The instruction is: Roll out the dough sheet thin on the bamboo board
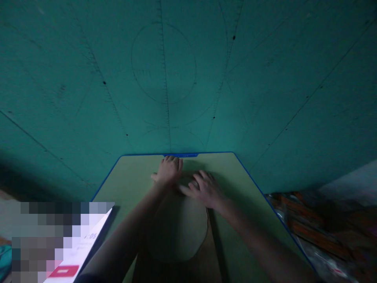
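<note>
A pale green board [241,184] with a blue rim lies in front of me, its far edge against a teal wall. On it rests a brownish sheet [179,232] with a rounded edge. My left hand [168,172] presses on the sheet's far end near the board's top edge, fingers curled down. My right hand [204,188] lies flat beside it, fingers spread and pointing left, touching the sheet. Both forearms reach in from below.
The teal wall [265,78] carries drawn circles, ruled lines and small dots. A white paper with a red label [79,251] lies at the lower left, partly blurred out. Dark clutter of orange-brown sticks [318,228] sits at the right.
</note>
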